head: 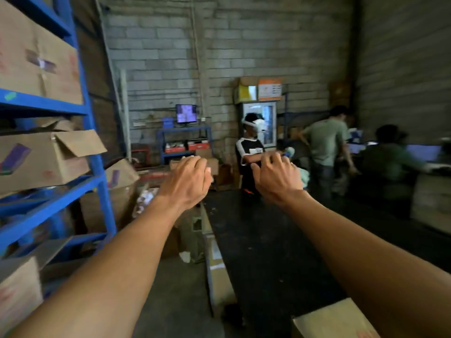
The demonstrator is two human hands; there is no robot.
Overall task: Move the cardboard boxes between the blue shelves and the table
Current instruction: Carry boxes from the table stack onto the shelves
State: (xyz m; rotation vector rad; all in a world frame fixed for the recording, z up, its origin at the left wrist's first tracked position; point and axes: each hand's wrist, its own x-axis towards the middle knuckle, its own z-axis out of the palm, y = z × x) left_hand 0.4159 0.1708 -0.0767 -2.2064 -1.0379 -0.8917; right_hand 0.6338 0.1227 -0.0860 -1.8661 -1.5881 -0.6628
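Note:
Both my arms reach straight out at chest height over the aisle. My left hand (186, 182) and my right hand (275, 178) are side by side, fingers curled, with nothing in them. The blue shelves (97, 164) stand on my left. A closed cardboard box (41, 59) sits on the upper shelf, and a box with a raised flap (46, 159) on the shelf below. Another cardboard box (334, 320) shows its top corner at the bottom right, under my right forearm. The table itself is not clearly in view.
Several loose boxes (122, 184) and flattened cardboard (217, 272) lie on the floor beyond the shelves. A person wearing a white headset (251, 154) stands ahead in the aisle. Two more people (327, 145) are at desks on the right. A monitor (186, 113) sits against the back brick wall.

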